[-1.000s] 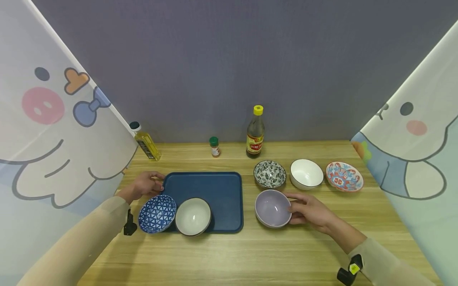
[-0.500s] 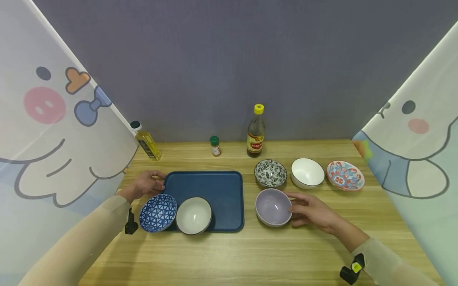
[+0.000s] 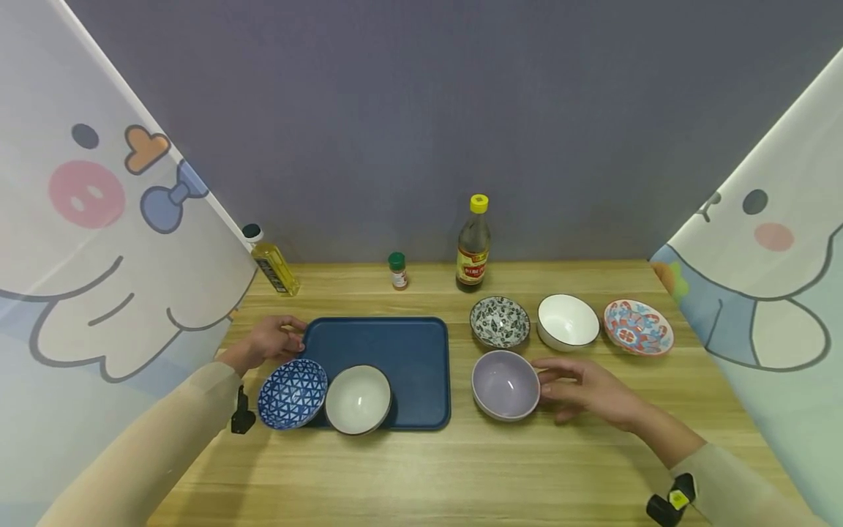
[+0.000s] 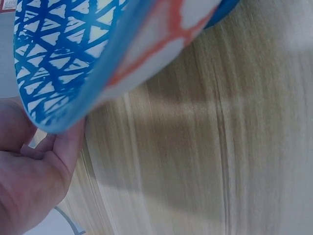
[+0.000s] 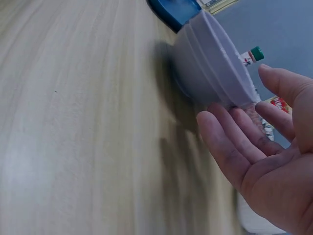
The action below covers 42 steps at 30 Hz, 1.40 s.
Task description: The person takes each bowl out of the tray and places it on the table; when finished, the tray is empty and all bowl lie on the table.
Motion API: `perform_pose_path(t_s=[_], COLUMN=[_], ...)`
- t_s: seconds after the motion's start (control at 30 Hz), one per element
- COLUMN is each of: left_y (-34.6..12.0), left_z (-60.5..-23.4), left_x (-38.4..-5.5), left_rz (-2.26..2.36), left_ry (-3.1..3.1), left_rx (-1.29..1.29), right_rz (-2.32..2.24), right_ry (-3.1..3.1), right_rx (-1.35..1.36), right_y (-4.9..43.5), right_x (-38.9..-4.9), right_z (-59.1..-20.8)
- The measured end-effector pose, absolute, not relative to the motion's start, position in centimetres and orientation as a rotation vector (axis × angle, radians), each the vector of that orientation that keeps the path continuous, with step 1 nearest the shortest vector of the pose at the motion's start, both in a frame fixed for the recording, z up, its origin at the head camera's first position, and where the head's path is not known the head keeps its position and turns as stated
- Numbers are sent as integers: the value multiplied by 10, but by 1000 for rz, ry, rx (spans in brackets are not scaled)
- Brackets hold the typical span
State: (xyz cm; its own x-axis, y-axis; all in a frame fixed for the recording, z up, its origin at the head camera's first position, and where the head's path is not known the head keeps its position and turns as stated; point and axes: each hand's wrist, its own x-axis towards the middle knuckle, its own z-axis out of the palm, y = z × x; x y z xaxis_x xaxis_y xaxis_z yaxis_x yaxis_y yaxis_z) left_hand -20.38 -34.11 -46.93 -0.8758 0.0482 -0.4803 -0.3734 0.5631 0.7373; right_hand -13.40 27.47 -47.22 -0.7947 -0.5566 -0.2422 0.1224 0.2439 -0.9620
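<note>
In the head view, a lilac bowl (image 3: pixel 506 385) stands on the table right of a navy tray (image 3: pixel 421 366). My right hand (image 3: pixel 593 394) is beside the bowl's right side, fingers extended and thumb apart. The right wrist view shows the fingertips close to the bowl (image 5: pixel 205 58); whether any still touch is unclear. My left hand (image 3: pixel 271 340) rests at the tray's left edge with relaxed fingers. A blue-and-white triangle-patterned bowl (image 3: pixel 293 394) and a cream bowl (image 3: pixel 358 400) sit along the tray's front. In the left wrist view, the patterned bowl (image 4: pixel 63 54) hides part of my fingers.
Behind the lilac bowl are a black-and-white floral bowl (image 3: pixel 499 322), a white bowl (image 3: pixel 568 322) and a red-and-blue patterned dish (image 3: pixel 637 326). Along the back stand an oil bottle (image 3: pixel 275 269), a green-capped jar (image 3: pixel 398 271) and a yellow-capped sauce bottle (image 3: pixel 473 252).
My right hand has let go of the lilac bowl and drawn slightly right, its thumb now off the rim. The bowl stays in place. My left hand has not moved.
</note>
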Motion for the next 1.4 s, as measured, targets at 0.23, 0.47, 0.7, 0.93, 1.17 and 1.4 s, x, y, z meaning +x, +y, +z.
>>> perform_pose_path(t_s=[0.23, 0.47, 0.7, 0.93, 1.17, 1.4], left_y=[-342, -343, -343, -342, -343, -342], left_z=[-467, -468, -469, -469, -471, -471], left_x=[-205, -204, -203, -204, -206, -204], left_rz=[1273, 1262, 1260, 1257, 1253, 1264], left_ry=[2347, 2352, 2355, 2363, 2363, 2346], left_rx=[-257, -241, -250, -245, -249, -242], right_rz=[-1552, -1511, -1469, -1450, -1428, -1372], right_ry=[2033, 2088, 2060, 1966, 1899, 1872], right_rx=[-431, -523, -615, -711, -687, -672], right_y=[278, 256, 209, 156, 108, 76], right_x=[-137, -148, -165, -175, -179, -177], right_z=[-449, -426, -412, -408, -419, -436])
